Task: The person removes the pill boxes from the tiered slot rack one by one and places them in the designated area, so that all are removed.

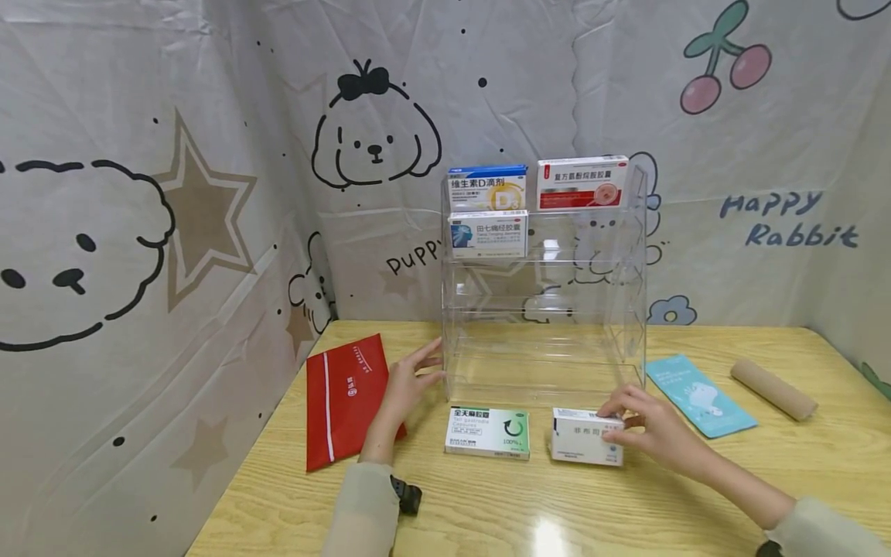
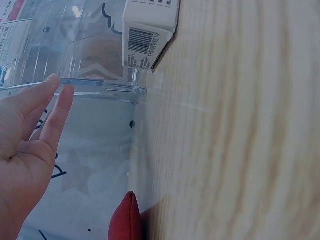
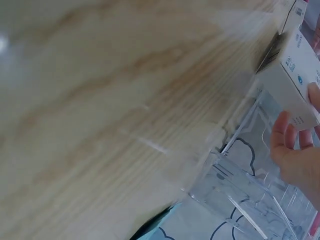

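My right hand (image 1: 650, 429) pinches a white medicine box (image 1: 581, 442) by its right end, thumb in front and fingers behind, just before the clear tiered rack (image 1: 543, 379). The right wrist view shows the same white box (image 3: 287, 82) between thumb and fingers. At the rack's lower left side is my left hand (image 1: 409, 381), fingers extended with their tips right at the clear edge and nothing held. Between the hands, a white and green capsule box (image 1: 487, 433) stands on the table.
The rack's upper tiers hold a blue and white vitamin D box (image 1: 486, 189), a red and white box (image 1: 581, 186) and a white box with a blue picture (image 1: 489, 237). A red pouch (image 1: 348, 394) lies left; a teal packet (image 1: 699, 394) and a brown roll (image 1: 774, 389) lie right.
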`<state>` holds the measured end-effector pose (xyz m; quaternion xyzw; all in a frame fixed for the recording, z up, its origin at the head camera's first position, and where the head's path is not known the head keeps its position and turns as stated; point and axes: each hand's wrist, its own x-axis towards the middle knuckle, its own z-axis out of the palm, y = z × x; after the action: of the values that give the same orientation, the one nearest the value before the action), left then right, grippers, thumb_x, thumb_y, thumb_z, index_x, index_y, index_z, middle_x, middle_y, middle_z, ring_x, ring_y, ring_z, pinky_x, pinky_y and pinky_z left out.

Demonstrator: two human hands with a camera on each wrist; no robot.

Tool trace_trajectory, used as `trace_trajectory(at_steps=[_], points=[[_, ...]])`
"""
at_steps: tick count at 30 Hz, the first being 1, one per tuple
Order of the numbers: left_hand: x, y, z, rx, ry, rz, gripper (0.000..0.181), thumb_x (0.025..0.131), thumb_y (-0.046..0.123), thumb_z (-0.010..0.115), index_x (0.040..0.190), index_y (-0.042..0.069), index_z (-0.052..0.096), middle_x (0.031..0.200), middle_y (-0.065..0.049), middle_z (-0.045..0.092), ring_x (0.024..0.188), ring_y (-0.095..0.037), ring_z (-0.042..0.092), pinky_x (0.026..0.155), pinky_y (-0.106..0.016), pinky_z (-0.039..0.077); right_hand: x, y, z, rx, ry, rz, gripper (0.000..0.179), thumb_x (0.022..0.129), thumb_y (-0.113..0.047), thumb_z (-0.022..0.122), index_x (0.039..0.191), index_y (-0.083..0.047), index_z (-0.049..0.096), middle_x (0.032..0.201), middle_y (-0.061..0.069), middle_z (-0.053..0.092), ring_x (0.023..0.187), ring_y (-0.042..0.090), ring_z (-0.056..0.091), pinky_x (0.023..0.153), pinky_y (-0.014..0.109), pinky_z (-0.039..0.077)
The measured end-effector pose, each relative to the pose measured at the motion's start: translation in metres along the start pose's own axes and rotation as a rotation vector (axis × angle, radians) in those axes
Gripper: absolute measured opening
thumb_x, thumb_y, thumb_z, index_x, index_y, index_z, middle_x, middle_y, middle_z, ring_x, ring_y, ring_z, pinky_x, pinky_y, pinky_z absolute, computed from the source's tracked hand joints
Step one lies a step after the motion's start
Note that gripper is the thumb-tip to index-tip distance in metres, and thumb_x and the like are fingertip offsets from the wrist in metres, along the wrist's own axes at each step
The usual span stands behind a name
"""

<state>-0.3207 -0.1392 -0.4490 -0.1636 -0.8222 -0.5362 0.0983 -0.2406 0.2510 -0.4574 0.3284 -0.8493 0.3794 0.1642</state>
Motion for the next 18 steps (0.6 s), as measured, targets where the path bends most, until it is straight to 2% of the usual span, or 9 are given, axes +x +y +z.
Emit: trace_trajectory(at_steps=[11, 18], points=[[0.0007, -0.0002, 0.0005, -0.002, 0.011, 0.000, 0.060, 0.083, -0.004, 0.071, 0.139, 0.007, 0.054, 0.138, -0.017, 0.059, 0.114, -0.039, 0.065, 0.091, -0.039, 0.058, 0.0080, 0.0014, -0.0004, -0.015, -0.060, 0.149, 0.023, 0.079, -0.007, 0.078, 0.100, -0.009, 0.070, 0.097, 0.001, 0.063, 0.089, -0.009, 0.053, 0.072, 0.018, 0.060], [-0.0001, -0.0005, 0.0012, -0.010, 0.004, -0.010, 0.060, 0.084, -0.003, 0.071, 0.140, 0.008, 0.054, 0.139, -0.016, 0.058, 0.114, -0.036, 0.066, 0.089, -0.034, 0.059, 0.0095, 0.0039, -0.0011, -0.044, -0.099, 0.199, 0.023, 0.081, -0.012, 0.077, 0.103, -0.009, 0.071, 0.097, 0.000, 0.066, 0.088, -0.010, 0.054, 0.073, 0.019, 0.060]])
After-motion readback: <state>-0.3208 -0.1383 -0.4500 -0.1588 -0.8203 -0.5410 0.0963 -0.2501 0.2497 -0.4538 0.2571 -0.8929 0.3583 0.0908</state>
